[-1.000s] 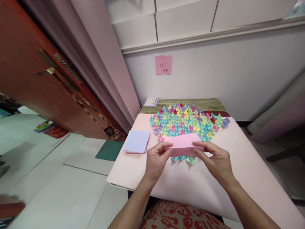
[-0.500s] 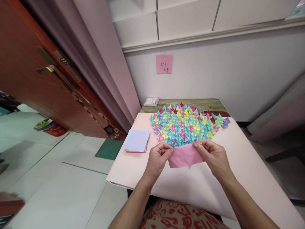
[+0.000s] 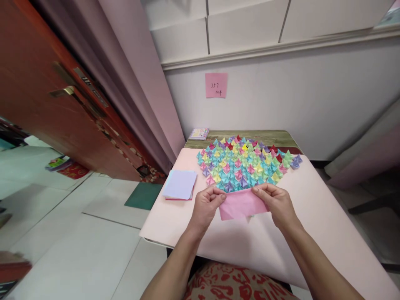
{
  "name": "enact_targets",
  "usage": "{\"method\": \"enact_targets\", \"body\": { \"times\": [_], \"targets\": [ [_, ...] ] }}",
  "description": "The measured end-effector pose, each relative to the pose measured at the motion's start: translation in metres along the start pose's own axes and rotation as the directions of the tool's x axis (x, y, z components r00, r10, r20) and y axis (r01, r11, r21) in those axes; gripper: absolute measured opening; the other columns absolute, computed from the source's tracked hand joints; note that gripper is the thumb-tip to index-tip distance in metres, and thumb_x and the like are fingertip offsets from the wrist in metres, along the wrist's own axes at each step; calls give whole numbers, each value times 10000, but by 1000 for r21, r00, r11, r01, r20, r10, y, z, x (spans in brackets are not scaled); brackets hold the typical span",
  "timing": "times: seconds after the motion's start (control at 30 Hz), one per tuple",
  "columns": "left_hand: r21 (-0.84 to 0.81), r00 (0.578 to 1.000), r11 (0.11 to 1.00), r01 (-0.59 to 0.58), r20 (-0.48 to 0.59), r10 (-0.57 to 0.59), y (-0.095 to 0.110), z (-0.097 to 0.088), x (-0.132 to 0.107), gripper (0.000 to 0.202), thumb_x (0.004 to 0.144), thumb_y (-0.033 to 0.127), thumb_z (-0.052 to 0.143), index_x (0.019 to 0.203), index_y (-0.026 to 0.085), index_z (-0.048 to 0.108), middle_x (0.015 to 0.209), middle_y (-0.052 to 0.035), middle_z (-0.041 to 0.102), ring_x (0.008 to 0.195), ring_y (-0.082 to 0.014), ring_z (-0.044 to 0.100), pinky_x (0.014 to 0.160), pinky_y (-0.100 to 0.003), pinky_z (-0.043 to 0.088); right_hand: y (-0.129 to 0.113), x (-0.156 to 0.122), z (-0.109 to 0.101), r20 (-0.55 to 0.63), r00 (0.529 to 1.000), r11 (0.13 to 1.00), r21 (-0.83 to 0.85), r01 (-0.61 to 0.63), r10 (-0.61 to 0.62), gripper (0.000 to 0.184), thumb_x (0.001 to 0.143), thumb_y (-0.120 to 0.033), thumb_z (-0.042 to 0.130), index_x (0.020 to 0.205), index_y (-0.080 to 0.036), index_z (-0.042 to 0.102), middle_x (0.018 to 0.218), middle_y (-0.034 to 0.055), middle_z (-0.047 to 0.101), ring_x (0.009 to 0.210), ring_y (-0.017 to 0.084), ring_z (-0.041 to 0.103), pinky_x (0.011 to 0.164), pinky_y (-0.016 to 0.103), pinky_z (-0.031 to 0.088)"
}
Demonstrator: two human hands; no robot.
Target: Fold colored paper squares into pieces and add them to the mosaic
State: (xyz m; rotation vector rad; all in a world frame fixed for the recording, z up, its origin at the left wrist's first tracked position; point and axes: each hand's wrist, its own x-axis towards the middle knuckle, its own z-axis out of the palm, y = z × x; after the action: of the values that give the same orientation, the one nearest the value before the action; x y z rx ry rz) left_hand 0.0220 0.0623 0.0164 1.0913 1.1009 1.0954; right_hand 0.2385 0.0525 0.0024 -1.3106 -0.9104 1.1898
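A pink sheet of paper (image 3: 243, 204), folded to a rectangle with faint creases, is held up over the near part of the table. My left hand (image 3: 206, 206) pinches its upper left corner between thumb and fingers. At the upper right corner, my right hand (image 3: 278, 204) pinches it the same way. Just beyond the sheet lie many small folded paper pieces (image 3: 239, 162) in blue, green, yellow, pink, red and purple, set close together. A bit of something pale and green peeks out below the sheet; the rest of it is hidden.
Left of my hands, a stack of square paper (image 3: 179, 184) lies with a lavender sheet on top. A small printed pack (image 3: 199, 133) is at the table's back left corner. A pink note (image 3: 216, 85) hangs on the wall. The table's pink cover (image 3: 331, 233) reaches its near edge.
The pink paper and both hands stay nearly in place; the creases on the sheet look smoother. The whole view has shifted very slightly.
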Motion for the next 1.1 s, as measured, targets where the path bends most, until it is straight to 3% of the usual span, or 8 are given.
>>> {"method": "enact_targets", "body": {
  "times": [0.23,0.33,0.43,0.53,0.67,0.8,0.97,1.1],
  "targets": [
    [-168,989,986,18,-140,-42,-10,0,41,366,583,392,857,757,122,681,595,11,643,508,-86,533,514,-195,393,11,35,16,-80,997,995,94,-15,22,368,545,-467,874,666,-150,732,589,11,659,524,130,539,476,241,411],
    [-282,984,959,-31,-176,-20,-6,8,43,462,676,526,771,920,146,674,757,-27,714,625,-133,639,579,-234,483,12,44,24,-170,985,989,141,41,-17,364,563,-477,859,688,-166,720,614,-1,669,552,138,561,506,253,441],
    [-482,990,876,0,-124,-68,-7,24,34,546,694,589,737,996,140,667,880,-81,740,762,-201,700,668,-315,558,12,46,32,-254,966,979,177,105,-57,358,596,-487,838,715,-176,709,659,-2,676,597,144,576,535,255,463],
    [-561,985,826,61,-97,-139,-13,41,25,499,624,499,828,903,117,669,801,-74,727,708,-199,696,687,-351,582,14,42,40,-302,950,968,204,145,-78,362,621,-494,823,737,-175,699,670,-1,668,604,140,571,542,254,472],
    [-571,980,821,20,-152,-130,-21,56,22,484,546,285,897,946,130,674,828,-43,723,688,-172,685,671,-322,576,17,33,48,-324,942,957,230,174,-93,357,658,-495,804,772,-181,678,695,-8,670,604,130,576,571,255,492],
    [-525,977,851,20,-171,-129,-20,53,23,429,585,279,867,942,110,700,831,-69,737,700,-181,684,659,-304,553,13,20,46,-252,961,961,220,170,-112,374,667,-491,803,843,-180,693,757,16,692,661,155,614,611,272,514],
    [-372,988,925,-70,-155,13,-14,35,25,346,662,287,812,956,125,729,915,-78,751,787,-178,674,731,-274,511,1,16,30,-31,997,985,151,77,-73,441,749,-557,725,961,-171,726,896,78,730,764,176,656,691,291,536],
    [-277,996,958,-71,-77,51,-10,27,27,283,684,314,794,881,116,747,838,-64,743,753,-172,654,715,-263,488,-2,27,27,141,990,998,69,-6,-4,436,668,-510,814,907,-154,736,769,55,715,622,129,606,582,242,497]
  ]
}}
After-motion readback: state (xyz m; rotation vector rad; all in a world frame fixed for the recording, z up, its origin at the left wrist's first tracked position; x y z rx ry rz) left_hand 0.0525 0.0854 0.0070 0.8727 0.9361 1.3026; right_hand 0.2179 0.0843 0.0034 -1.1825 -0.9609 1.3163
